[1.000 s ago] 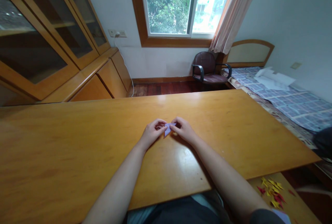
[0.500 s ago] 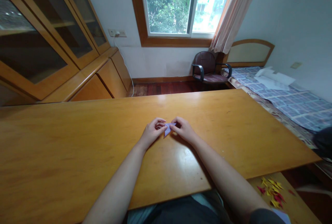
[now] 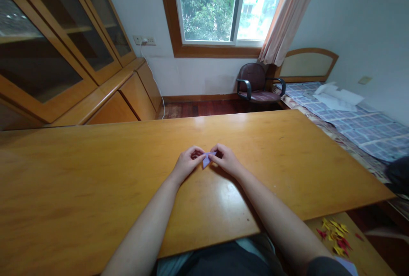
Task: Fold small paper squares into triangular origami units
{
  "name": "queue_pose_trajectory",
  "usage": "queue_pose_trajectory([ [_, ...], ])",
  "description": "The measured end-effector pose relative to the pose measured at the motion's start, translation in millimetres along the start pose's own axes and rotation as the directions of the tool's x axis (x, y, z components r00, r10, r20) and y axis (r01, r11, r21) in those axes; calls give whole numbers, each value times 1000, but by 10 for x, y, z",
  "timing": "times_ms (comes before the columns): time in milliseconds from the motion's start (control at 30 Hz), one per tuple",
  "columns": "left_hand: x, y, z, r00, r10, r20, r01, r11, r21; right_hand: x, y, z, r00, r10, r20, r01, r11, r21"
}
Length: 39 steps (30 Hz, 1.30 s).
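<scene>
A small folded piece of purple paper (image 3: 206, 161) is held between my two hands, just above the wooden table (image 3: 105, 173). My left hand (image 3: 188, 162) pinches its left edge between thumb and fingers. On the other side, my right hand (image 3: 226, 159) grips the paper, thumb in front and index finger behind. One pointed corner hangs down toward me. The fingertips cover part of the folds, so their exact shape is hard to make out.
Yellow and red folded paper pieces (image 3: 335, 235) lie on a lower surface at the right, beside a purple sheet (image 3: 347, 265). Beyond the table stand a maroon armchair (image 3: 257, 82), a bed (image 3: 367, 129) and a glass-door cabinet (image 3: 92, 78).
Both hands keep their hold on the purple paper. The left fingers have shifted very slightly; otherwise almost nothing differs.
</scene>
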<state>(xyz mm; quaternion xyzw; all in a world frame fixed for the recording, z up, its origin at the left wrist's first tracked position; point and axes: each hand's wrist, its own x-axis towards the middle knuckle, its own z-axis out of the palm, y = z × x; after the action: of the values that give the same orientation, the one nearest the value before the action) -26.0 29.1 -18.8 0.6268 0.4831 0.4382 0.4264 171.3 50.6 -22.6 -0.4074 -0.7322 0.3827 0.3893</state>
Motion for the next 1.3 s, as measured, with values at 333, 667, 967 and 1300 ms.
queue_pose_trajectory([
  [333, 42, -71, -19, 997, -54, -58, 44, 986, -163, 42, 71, 64, 994, 109, 10, -102, 887, 451],
  [667, 23, -53, 7, 999, -23, -29, 20, 996, -87, 32, 92, 94, 993, 120, 10, -115, 919, 377],
  [967, 11, -3, 1, 999, -16, -42, 15, 999, -28, 24, 88, 86, 993, 117, -7, -108, 935, 337],
  [1300, 23, 22, -8, 999, -17, -46, 16, 1000, -12, 44, 133, 76, 992, 117, -39, -87, 890, 447],
])
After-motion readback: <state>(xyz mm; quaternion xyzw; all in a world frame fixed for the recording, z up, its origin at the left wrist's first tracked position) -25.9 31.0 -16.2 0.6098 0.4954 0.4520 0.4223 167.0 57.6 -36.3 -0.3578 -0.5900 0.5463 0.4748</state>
